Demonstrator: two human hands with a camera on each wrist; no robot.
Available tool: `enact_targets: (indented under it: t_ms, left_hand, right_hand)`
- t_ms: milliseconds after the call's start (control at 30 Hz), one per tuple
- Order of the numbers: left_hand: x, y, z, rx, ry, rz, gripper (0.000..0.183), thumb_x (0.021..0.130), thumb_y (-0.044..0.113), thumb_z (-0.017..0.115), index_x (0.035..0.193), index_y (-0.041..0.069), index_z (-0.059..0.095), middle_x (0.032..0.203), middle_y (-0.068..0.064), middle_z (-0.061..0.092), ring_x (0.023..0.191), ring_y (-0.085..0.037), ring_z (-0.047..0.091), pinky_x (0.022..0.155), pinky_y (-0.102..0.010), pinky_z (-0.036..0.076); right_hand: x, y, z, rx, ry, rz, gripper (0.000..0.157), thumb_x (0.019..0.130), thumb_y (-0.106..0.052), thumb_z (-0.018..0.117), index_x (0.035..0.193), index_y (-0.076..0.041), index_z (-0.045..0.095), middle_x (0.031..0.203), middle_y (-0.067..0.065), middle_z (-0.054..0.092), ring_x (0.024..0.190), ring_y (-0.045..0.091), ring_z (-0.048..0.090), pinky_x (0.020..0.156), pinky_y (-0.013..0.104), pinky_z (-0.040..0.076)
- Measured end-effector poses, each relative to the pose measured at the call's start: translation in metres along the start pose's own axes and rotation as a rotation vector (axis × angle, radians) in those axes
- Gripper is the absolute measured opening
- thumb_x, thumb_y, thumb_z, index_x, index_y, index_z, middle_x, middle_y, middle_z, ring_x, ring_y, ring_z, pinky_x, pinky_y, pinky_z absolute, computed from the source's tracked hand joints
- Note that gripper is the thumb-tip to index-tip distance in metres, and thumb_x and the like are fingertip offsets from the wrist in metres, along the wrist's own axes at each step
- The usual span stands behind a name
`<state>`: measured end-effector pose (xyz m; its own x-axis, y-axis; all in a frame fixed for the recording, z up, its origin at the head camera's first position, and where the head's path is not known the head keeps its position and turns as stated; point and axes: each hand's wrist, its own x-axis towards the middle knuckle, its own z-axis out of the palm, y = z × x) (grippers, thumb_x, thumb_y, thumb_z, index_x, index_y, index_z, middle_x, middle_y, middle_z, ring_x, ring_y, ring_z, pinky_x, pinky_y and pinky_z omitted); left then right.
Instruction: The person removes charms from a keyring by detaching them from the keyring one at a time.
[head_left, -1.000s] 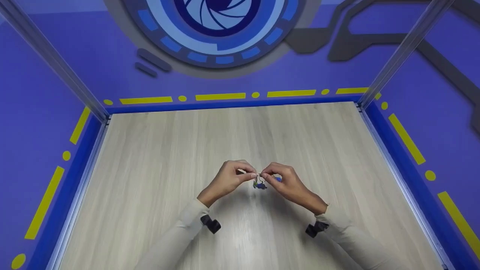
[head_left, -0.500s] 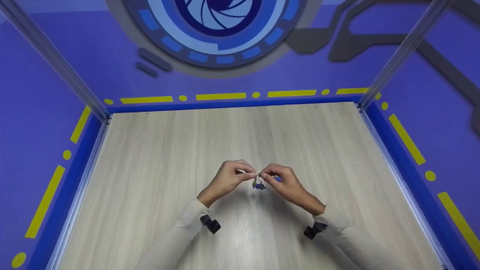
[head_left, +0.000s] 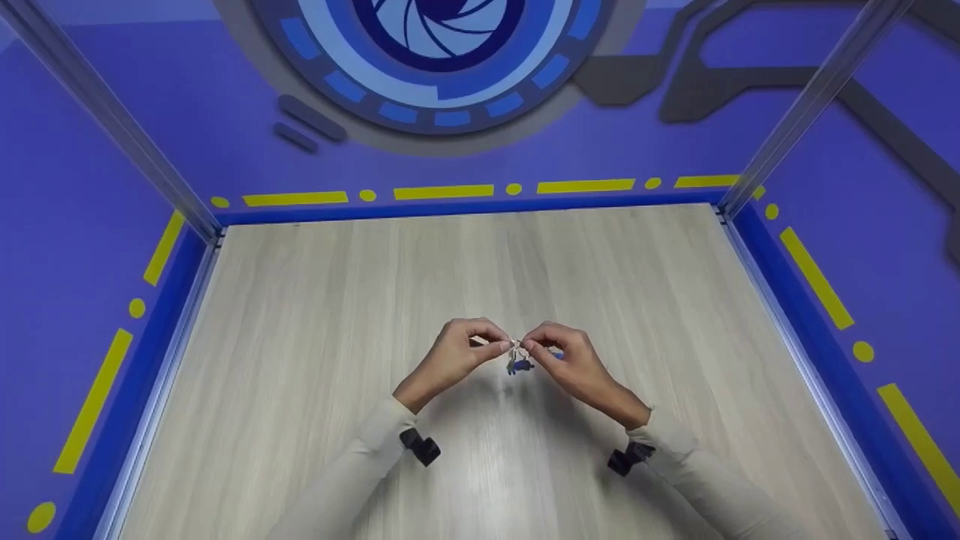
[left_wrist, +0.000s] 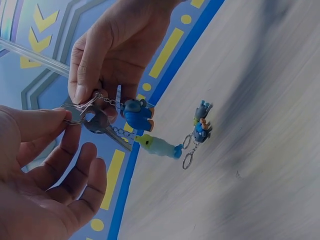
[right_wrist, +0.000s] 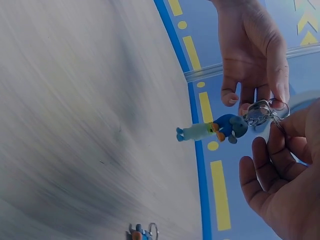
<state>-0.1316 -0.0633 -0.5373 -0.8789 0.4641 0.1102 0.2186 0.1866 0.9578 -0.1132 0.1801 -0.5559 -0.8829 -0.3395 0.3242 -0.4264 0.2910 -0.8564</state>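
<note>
Thumb and fingertips of my left hand [head_left: 454, 356] pinch a metal split ring [left_wrist: 73, 114]. Opposite, my right hand [head_left: 577, 364] pinches metal parts of the same bunch at its fingertips. Between the hands in the left wrist view sits a flat rounded metal piece [left_wrist: 95, 120] like a key's head. Two charms hang on short chains: a blue figure with a grey head [left_wrist: 137, 115] and a long pale-blue figure with a green head [left_wrist: 159, 146]. In the right wrist view the blue charm [right_wrist: 228, 127] overlaps the pale one [right_wrist: 196, 132]. Fingers partly hide the rings.
More figure keychains [left_wrist: 202, 127] with rings lie on the wood-look tabletop [head_left: 375, 277]; one keychain [right_wrist: 141, 232] shows at the right wrist view's bottom edge. Blue panels [head_left: 465, 169] with yellow marks enclose the table at the back and sides.
Both hands have shifted slightly away from the body, still pinching the keyring bunch. The hanging charms have swung a little; the fingertips stand slightly further apart.
</note>
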Motion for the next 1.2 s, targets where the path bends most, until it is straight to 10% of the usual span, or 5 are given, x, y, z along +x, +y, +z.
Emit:
enact_targets:
  t_ms: [700,1200]
  left_hand:
    - [0.0055,0.0057,0.0029,0.066,-0.012,-0.001,0.007,0.103,0.016,0.08,0.104,0.013,0.087,0.105,0.003,0.081,0.099,-0.017,0.074,0.093,-0.052,0.061]
    - [0.0041,-0.0006,0.0006,0.009,0.017,0.015,0.007,0.099,0.013,0.084,0.103,0.012,0.089,0.103,-0.001,0.082,0.1,-0.02,0.076,0.087,-0.031,0.061]
  right_hand:
    - [0.0034,-0.0002,-0.0097,-0.137,-0.03,-0.106,0.01,0.107,-0.009,0.073,0.102,-0.008,0.081,0.098,-0.004,0.077,0.09,0.015,0.071,0.082,0.029,0.056]
    - [0.0015,-0.0004,-0.0022,0.009,-0.044,0.017,0.012,0.109,-0.01,0.071,0.104,-0.01,0.082,0.1,0.011,0.079,0.092,0.019,0.073,0.087,0.029,0.058]
